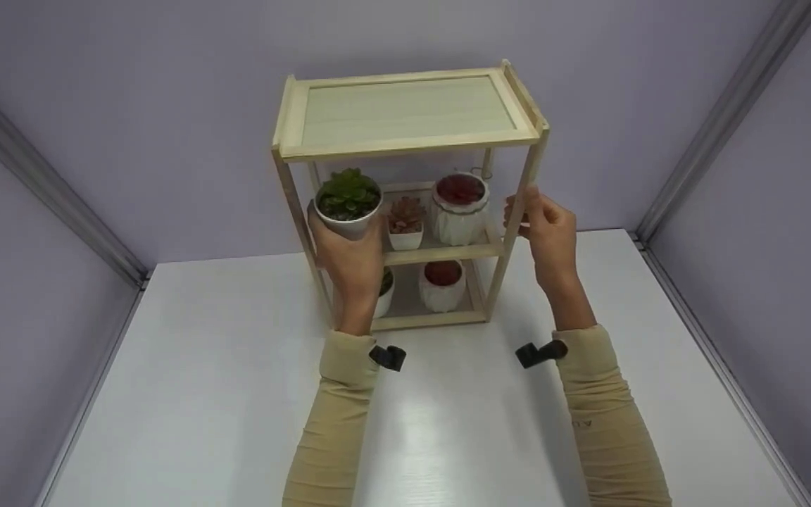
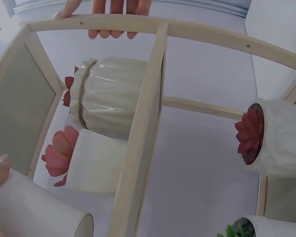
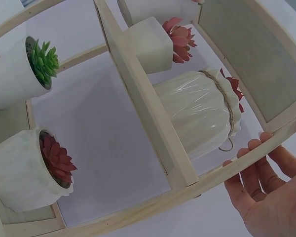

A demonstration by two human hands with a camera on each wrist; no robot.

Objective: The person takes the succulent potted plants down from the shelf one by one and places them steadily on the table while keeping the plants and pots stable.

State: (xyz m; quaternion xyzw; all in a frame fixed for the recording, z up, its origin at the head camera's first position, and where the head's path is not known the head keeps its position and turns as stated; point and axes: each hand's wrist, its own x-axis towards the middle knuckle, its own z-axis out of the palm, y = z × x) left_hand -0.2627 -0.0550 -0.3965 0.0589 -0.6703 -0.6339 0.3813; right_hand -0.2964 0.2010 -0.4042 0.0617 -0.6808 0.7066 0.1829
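Note:
My left hand (image 1: 356, 264) holds a white pot with a green succulent (image 1: 349, 193) at the left front of the wooden shelf's middle level. In the left wrist view that white pot (image 2: 37, 210) leans, and whether its base touches the board cannot be told. With its fingers bent round the wood, my right hand (image 1: 552, 232) grips the right front post (image 1: 518, 201) of the shelf. Beside the held pot stand a small white pot with a pink succulent (image 1: 406, 227) and a larger ruffled white pot with a red succulent (image 1: 460, 215), tied with twine.
On the lower level sit another ruffled pot with a red succulent (image 1: 442, 289) and a white pot with a green succulent (image 3: 19, 74), partly behind my left arm. The shelf's top board (image 1: 409, 109) spans above. White table (image 1: 236, 394) lies in front; walls enclose the sides and back.

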